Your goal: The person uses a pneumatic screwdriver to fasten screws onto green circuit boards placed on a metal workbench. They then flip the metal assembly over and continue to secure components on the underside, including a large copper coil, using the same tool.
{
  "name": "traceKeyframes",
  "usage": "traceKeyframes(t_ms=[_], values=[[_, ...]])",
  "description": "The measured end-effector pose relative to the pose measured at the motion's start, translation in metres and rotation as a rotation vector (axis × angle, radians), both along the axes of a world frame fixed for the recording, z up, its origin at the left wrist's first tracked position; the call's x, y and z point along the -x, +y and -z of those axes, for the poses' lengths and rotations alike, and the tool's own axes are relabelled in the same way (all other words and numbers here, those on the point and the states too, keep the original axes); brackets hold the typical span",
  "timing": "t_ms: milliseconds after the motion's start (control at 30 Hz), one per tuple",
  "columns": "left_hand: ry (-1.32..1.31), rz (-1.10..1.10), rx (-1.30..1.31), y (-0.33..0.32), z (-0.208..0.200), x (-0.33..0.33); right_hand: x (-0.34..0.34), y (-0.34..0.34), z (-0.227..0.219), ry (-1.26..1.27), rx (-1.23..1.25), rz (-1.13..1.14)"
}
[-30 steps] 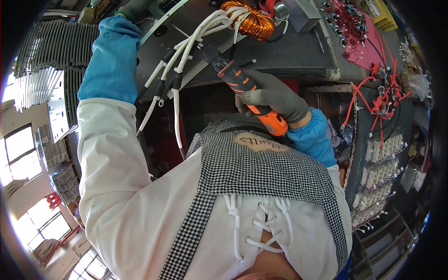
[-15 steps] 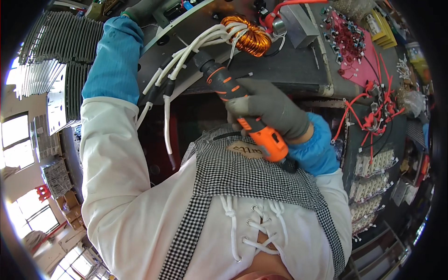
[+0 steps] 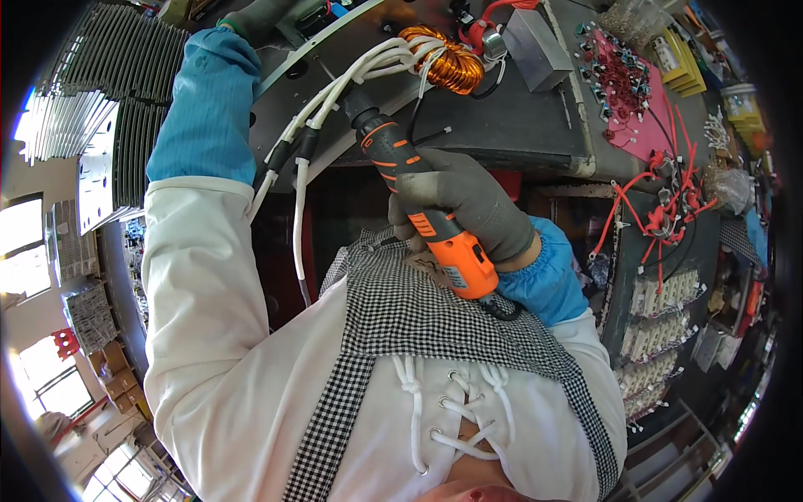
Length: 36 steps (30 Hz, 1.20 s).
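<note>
My right hand (image 3: pixel 468 197), in a grey glove, is wrapped round an orange and black electric screwdriver (image 3: pixel 458 255). The tool slants up and left, its thin bit running behind white sleeved cables (image 3: pixel 368 67) toward the rim of a metal panel (image 3: pixel 322 38). Whether the tip sits in a screw I cannot tell. Those cables lead from a copper-wound toroidal coil (image 3: pixel 456 65) and hang down over the bench edge. At the top left, my gloved left hand (image 3: pixel 258 18) is at the panel's far side; its fingers are mostly hidden.
A grey metal block (image 3: pixel 537 50) stands right of the coil. Farther right, small wired components lie on a pink sheet (image 3: pixel 657 125), near red cables (image 3: pixel 661 209) and rows of pale connector parts (image 3: pixel 657 326). Stacked finned metal plates (image 3: pixel 125 67) rise beside my left arm.
My right hand and the screwdriver have shifted slightly left, with the tool's rear end a little lower. My left hand stays in nearly the same place. The view has moved slightly.
</note>
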<state>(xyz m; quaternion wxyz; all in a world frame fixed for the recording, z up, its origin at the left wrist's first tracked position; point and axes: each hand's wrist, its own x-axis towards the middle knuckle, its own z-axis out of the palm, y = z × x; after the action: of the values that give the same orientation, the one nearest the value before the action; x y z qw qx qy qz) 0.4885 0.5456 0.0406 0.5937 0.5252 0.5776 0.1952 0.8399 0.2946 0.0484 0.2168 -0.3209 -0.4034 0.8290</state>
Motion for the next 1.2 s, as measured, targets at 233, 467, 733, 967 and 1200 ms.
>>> traceKeyframes(t_ms=[233, 467, 733, 967, 1200], values=[[0.008, 0.005, 0.001, 0.006, 0.004, 0.005, -0.002, -0.008, -0.004, 0.107, 0.260, 0.086], [0.020, -0.073, -0.001, 0.003, 0.012, 0.008, -0.004, -0.010, 0.007, 0.210, 0.349, 0.095], [-0.093, -0.129, 0.054, 0.002, 0.015, 0.004, -0.005, -0.010, 0.007, 0.260, 0.405, 0.052], [-0.138, -0.111, 0.003, 0.015, 0.023, 0.018, -0.052, -0.011, -0.001, -0.020, -0.015, -0.137], [-0.337, 0.009, -0.005, 0.001, 0.023, 0.009, -0.221, -0.022, 0.028, -0.072, -0.106, 0.321]])
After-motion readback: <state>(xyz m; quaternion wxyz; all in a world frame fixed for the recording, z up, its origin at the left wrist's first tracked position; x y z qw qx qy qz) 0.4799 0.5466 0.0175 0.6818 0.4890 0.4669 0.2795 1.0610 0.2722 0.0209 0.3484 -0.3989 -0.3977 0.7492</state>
